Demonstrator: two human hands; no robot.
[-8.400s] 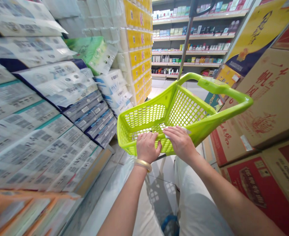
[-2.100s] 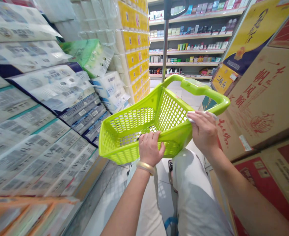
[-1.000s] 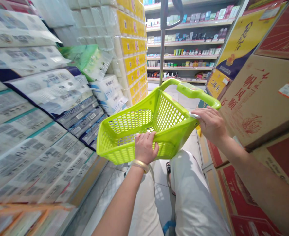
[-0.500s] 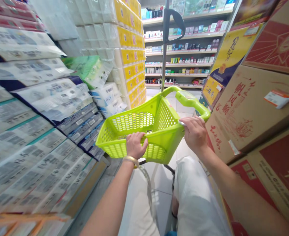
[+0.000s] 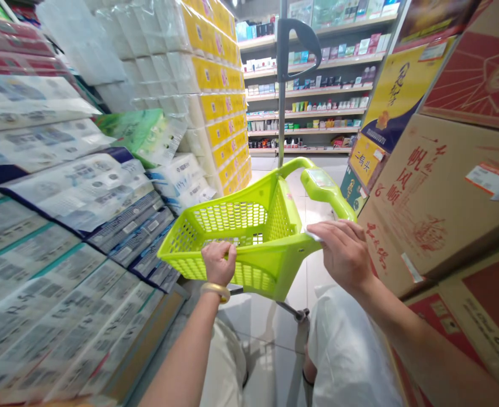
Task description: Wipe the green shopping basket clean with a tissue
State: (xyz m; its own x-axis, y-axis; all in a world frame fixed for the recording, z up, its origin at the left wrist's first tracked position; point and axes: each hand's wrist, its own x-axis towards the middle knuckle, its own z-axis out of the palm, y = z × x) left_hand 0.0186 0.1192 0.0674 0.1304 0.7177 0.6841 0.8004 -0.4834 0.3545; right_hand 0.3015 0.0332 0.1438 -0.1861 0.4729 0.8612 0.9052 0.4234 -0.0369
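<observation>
The left hand (image 5: 218, 263) is gripping the near rim of the green basket (image 5: 270, 260), while the right hand (image 5: 346, 254) is pressing a white cloth (image 5: 314, 236) onto its right rim. Tissue packs (image 5: 75, 192) are flanking the left side, and cardboard boxes (image 5: 435, 198) the right.

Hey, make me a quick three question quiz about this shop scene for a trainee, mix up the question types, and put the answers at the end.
1. True or false: the green basket is full of goods.
2. What does the left hand grip? A) the basket's near rim B) a cardboard box C) a pack of tissue
3. Fill in: the right hand presses a white ___ on the basket's right rim.
Key: 1 false, nothing shows inside it. 2 A. 3 cloth.
</observation>
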